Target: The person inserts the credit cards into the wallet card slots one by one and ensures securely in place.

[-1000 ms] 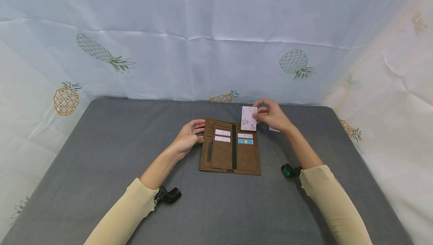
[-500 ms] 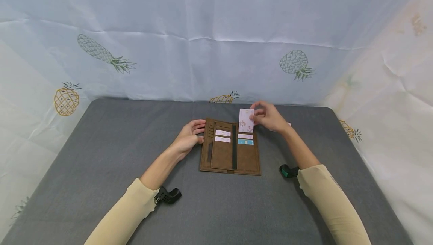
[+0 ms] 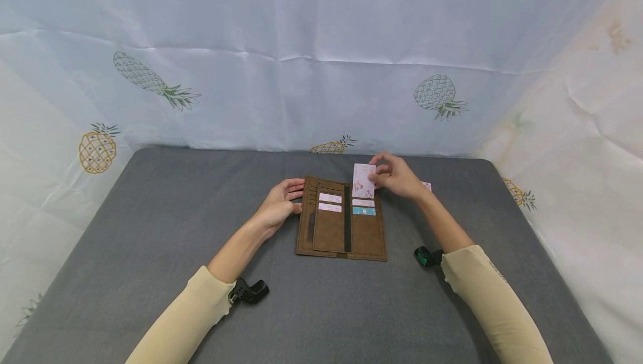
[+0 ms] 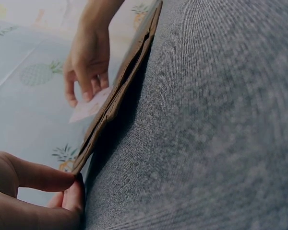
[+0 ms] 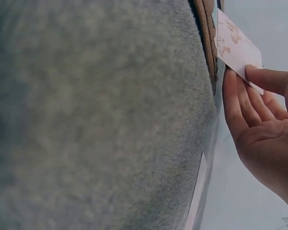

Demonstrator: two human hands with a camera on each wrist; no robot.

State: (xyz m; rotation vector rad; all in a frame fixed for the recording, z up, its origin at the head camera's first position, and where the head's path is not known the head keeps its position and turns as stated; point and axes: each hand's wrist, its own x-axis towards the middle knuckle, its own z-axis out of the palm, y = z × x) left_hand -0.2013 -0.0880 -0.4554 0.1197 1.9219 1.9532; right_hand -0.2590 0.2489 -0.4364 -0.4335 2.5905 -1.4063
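A brown wallet (image 3: 329, 233) lies spread flat on the grey table. My left hand (image 3: 278, 201) pinches its left edge between thumb and fingers, which the left wrist view shows close up. My right hand (image 3: 398, 178) holds a pink card (image 3: 363, 180) upright by its right side, thumb in front and fingers behind. The card's lower edge is at the upper part of the wallet's right panel, just above a pink card (image 3: 363, 203) and a blue card (image 3: 364, 211) tucked in slots. Two pink cards (image 3: 330, 207) show in the left panel's slots.
Another pink card (image 3: 426, 186) lies on the table (image 3: 211, 297) behind the right wrist, mostly hidden. A black strap (image 3: 348, 221) runs down the wallet's middle. A pineapple-print cloth (image 3: 301, 96) hangs behind the table.
My right hand has moved slightly left and down with the pink card, bringing it over the right panel's upper slots. The left hand stays put on the wallet's edge.
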